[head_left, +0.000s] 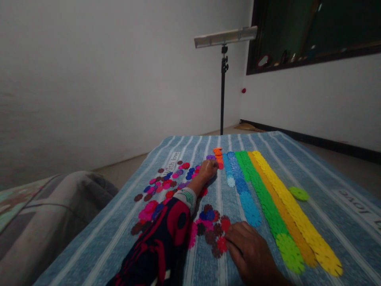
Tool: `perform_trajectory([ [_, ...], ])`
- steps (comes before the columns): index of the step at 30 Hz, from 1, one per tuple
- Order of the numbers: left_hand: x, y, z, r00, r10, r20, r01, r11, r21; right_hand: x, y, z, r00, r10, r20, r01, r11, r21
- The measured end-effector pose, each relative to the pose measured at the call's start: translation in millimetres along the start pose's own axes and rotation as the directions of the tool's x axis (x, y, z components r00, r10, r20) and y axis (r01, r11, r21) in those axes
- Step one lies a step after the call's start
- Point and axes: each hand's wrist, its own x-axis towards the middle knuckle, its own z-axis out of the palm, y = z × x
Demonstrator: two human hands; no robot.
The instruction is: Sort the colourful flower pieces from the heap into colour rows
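Note:
My left hand [208, 169] reaches across the cloth, its fingers pinched at the near end of a short row of orange discs [218, 153]. A red-orange notched plastic disc [220, 165] shows right at the fingertips. Closer in, my right hand [253, 251] is curled with its fingers together beside red notched discs [222, 244]. Whether a disc is inside those fingers is hidden. Overlapping rows of yellow [287, 190], dark yellow [290, 222], green [262, 194] and blue discs [238, 171] run lengthwise to the right of my left hand.
Mixed pink, brown, purple and blue discs [166, 182] lie scattered left of my left forearm. Loose lime-green discs [299, 194] lie right of the yellow row. A striped blue cloth [98, 242] covers the surface. Beyond its far edge stands a black light stand [222, 95].

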Motion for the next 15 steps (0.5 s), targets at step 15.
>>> perform_trajectory([
  [15,-30.2,-10.4,-31.2,0.998,-0.038,-0.054,0.039,0.999,0.023,0.1,-0.5,-6.0,0.998,0.024,0.055,-0.024,1.0,-0.011],
])
